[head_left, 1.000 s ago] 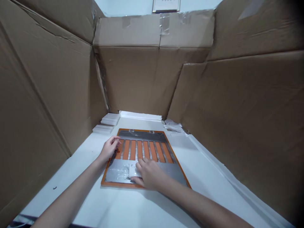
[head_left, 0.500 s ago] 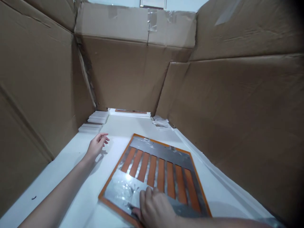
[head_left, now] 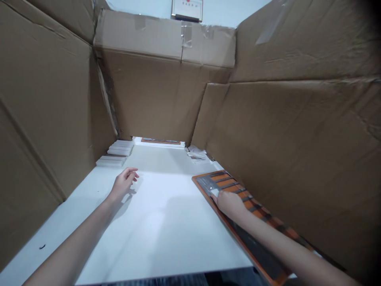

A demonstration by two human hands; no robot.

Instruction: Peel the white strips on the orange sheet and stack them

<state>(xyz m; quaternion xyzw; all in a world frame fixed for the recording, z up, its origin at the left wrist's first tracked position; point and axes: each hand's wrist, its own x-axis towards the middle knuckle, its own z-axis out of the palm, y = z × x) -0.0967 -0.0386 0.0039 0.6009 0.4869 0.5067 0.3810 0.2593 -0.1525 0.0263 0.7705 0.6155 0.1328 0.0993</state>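
My right hand [head_left: 229, 203] grips a flat rectangular panel [head_left: 205, 184] by its grey border. Orange edging runs round the panel, and orange and dark grey strips alternate across its middle. It is tilted along the right cardboard wall, with part of it hidden under my forearm. Close to my right fingertips is a small whitish patch that I cannot make out. My left hand [head_left: 125, 182] is over the white tabletop [head_left: 154, 222], holding nothing, its fingers loosely bent and apart.
Cardboard walls stand at the left [head_left: 47, 103], back [head_left: 149, 95] and right [head_left: 282, 131]. Stacked white strips [head_left: 119, 149] lie at the back left. A crumpled clear wrapper [head_left: 197, 153] is at the back right, and a small dark curved bit [head_left: 42, 247] lies at the left.
My right hand has carried the panel from the front middle to the right and turned it along the right wall. The left hand has hardly moved.
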